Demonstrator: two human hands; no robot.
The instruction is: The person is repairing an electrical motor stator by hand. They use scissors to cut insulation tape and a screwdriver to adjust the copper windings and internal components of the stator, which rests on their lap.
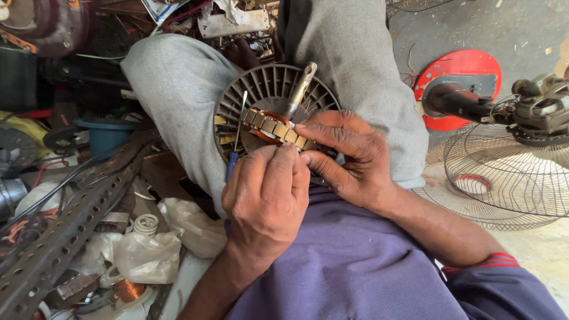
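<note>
A ring-shaped motor stator (271, 125) with copper winding and brass-coloured laminations rests over a round grey slotted fan housing (261, 92) on my lap. My right hand (347, 157) grips the stator's right side with thumb and fingers. My left hand (265, 195) is closed at the stator's near edge, fingertips pinching something small and white there. A thin screwdriver with a blue handle (236, 139) lies across the housing, left of my left hand. A metal shaft (299, 92) pokes up behind the stator.
A wire fan guard (504, 178) and a fan motor on a red base (462, 89) lie on the floor at right. On the left sit a perforated metal angle bar (71, 225), plastic bags (148, 252), a copper coil (127, 290) and a blue tub (106, 133).
</note>
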